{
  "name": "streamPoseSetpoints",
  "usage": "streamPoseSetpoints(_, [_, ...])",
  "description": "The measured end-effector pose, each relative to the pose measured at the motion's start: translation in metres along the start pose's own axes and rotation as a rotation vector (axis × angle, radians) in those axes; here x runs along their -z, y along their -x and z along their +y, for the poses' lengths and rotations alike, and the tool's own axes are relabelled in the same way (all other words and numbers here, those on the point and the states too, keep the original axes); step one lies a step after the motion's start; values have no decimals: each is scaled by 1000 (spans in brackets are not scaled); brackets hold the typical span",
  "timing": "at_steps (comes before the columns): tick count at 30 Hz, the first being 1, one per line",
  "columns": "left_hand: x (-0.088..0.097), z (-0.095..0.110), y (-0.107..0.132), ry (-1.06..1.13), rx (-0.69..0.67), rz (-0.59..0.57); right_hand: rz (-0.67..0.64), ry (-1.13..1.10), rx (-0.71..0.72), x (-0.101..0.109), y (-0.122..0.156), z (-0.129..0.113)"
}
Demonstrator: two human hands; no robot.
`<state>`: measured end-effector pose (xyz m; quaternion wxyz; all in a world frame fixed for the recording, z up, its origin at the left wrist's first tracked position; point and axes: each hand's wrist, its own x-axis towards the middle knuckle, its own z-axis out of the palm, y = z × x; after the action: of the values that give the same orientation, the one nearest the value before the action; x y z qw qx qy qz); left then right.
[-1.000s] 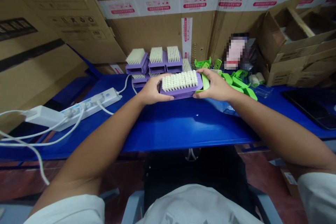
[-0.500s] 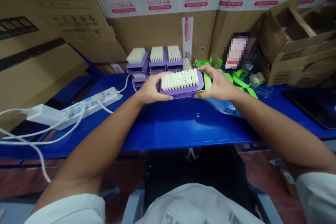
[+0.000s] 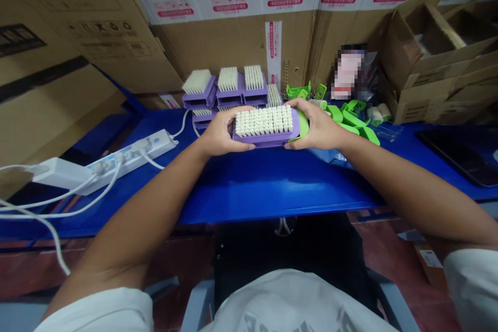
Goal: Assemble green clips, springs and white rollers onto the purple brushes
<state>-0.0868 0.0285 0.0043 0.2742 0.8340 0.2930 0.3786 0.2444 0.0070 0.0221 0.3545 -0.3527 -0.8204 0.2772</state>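
1. At centre frame, the left hand [image 3: 221, 132] and right hand [image 3: 317, 132] curl closed around a purple bristled scrub brush [image 3: 264, 125], above the blue table [image 3: 272, 187].
2. Right fingers also hold a green plastic piece [image 3: 304, 124] against the brush's end.
3. Upper middle, other purple brushes [image 3: 225, 88] sit stacked; rightward, loose green plastic parts [image 3: 352, 116] remain in a heap.

The green piece [image 3: 303, 125] now sits pressed against the brush's [image 3: 263, 127] end, closing the dark gap seen earlier, and the right hand [image 3: 316, 127] has come in closer to the brush.
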Motion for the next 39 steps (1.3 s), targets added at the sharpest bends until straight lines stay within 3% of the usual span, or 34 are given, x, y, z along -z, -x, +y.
streamPoseSetpoints(6, [-4, 0, 0, -33, -8, 16, -8, -31, 74, -9, 1, 3])
streamPoseSetpoints(11, [-11, 18, 3, -81, -10, 20, 87, -46, 107, -21, 4, -4])
streamPoseSetpoints(15, [-12, 33, -1, -47, 6, 15, 87, -31, 93, -10, 2, -14])
streamPoseSetpoints(19, [-18, 38, -9, 253, -15, 159, 316, -46, 14, -5, -5, -22])
streamPoseSetpoints(22, [-27, 39, -10, 404, 95, 91, 437, 27, -12, -12, -6, -25])
streamPoseSetpoints(25, [-34, 42, -8, 500, 110, 16, 318, 145, 162, -24, 1, -22])
streamPoseSetpoints(28, [-36, 48, -6, 538, 120, 185, 24, 228, 405, -36, 11, -17])
streamPoseSetpoints(30, [-32, 51, -5, 515, 168, 267, -101, 265, 484, -40, 15, -16])
streamPoseSetpoints(37, [-19, 35, -5, 506, 255, 209, -110, 260, 507, -28, 15, -28])
streamPoseSetpoints(39, [-20, 28, -5, 512, 296, 113, -135, 219, 478, -21, 15, -33])
